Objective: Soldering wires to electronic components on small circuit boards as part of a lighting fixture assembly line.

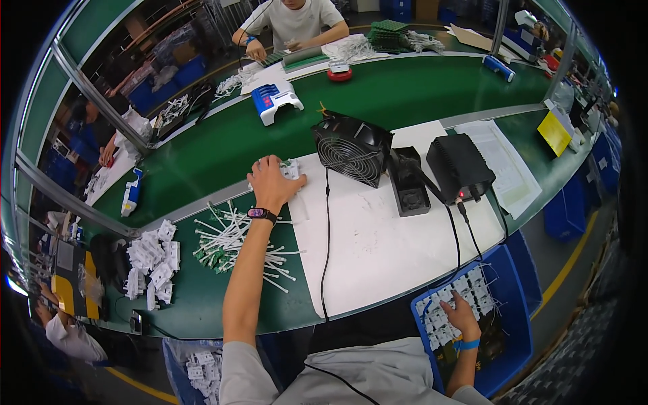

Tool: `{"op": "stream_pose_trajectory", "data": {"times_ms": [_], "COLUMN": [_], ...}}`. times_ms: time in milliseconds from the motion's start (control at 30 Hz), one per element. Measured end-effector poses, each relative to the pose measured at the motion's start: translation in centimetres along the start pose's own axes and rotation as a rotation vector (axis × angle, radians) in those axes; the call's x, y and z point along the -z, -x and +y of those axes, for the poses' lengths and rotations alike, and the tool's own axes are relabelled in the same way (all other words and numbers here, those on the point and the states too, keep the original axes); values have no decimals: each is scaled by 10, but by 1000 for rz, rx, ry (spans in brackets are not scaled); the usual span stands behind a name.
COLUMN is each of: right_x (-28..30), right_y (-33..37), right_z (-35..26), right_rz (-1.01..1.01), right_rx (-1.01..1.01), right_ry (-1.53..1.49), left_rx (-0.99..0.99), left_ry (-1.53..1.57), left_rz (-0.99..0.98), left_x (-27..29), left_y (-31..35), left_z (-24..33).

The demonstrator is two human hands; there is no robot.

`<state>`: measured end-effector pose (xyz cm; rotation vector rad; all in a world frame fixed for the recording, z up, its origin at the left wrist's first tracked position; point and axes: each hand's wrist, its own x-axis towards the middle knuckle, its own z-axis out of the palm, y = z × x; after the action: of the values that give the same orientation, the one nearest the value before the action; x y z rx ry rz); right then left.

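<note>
My left hand (271, 182) is at the upper left corner of a white board (385, 250), its fingers curved over a white plastic part (290, 169) with a bit of green on it. The hand covers much of that part. Below it on the green bench lies a loose heap of white cables (233, 236) with small green circuit boards. At the lower right, my right hand (462, 317) reaches into a blue bin (520, 324). Its fingers are apart and touch white plastic parts (442, 331) laid in rows there.
On the board stand a black fan (352, 148), a black holder (408, 182) and a black power box (460, 165) with cords. White plastic pieces (155, 260) are piled at left; a lined bin (182, 371) holds more. Beyond the green conveyor (378, 101), a person (293, 27) works.
</note>
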<state>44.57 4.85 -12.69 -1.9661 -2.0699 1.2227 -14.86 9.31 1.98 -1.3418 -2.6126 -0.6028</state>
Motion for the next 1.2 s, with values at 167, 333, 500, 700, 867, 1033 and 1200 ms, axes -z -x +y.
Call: {"op": "stream_pose_trajectory", "data": {"times_ms": [167, 333, 500, 700, 867, 1033, 1200], "right_x": [-1, -1, -2, -6, -8, -2, 26], "right_y": [3, 2, 0, 2, 1, -1, 21], "right_z": [-3, -6, -7, -8, -6, -1, -24], "right_rz": [5, -1, -25, -30, -17, -9, 123], "right_rx": [28, 41, 29, 19, 57, 57, 120], "right_ry": [17, 4, 25, 20, 14, 49, 84], "left_rx": [76, 128, 208, 187, 166, 189, 177], "left_ry": [14, 7, -62, -40, 28, 85, 430], "left_rz": [-28, -59, -125, -143, 33, 99, 200], "left_x": [2, 6, 7, 8, 2, 15, 52], "left_y": [-2, -2, -3, -9, -3, -8, -7], "left_z": [0, 6, 1, -11, -17, -20, -19]}}
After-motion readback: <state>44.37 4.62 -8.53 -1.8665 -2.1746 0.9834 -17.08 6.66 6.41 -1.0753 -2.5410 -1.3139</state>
